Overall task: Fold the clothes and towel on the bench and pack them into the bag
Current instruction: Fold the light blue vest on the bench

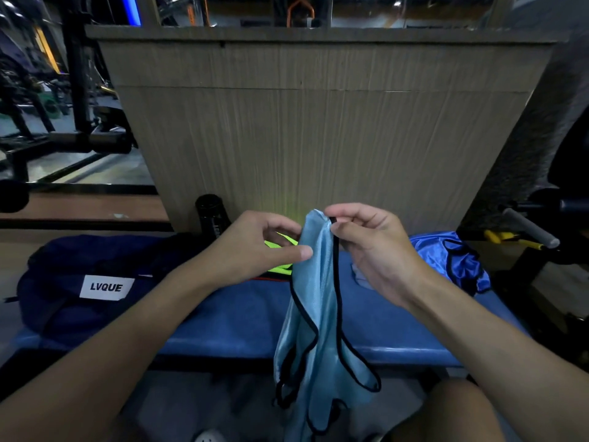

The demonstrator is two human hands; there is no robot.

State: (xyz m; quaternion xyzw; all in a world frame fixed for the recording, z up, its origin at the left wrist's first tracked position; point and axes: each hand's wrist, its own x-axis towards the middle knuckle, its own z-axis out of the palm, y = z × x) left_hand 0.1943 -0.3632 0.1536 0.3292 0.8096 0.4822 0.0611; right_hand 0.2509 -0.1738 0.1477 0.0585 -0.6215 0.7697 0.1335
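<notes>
Both hands — left hand (261, 244), right hand (373, 247) — pinch a glossy light-blue, black-trimmed vest (314, 301) over the padded bench (239, 327)

1. Two bare hands: left hand (264, 247), right hand (373, 247).
2. Three satin bibs: light-blue bib (314, 298), royal-blue bib (436, 253), neon-yellow bib (282, 269); one in hand, two on the bench.
3. One navy bag (63, 314), bearing one white label (106, 287).
4. One blue bench (239, 323).
5. One black bottle (212, 215).
6. One wood-grain partition (318, 138).
7. One grey-gripped handle (530, 229).
</notes>
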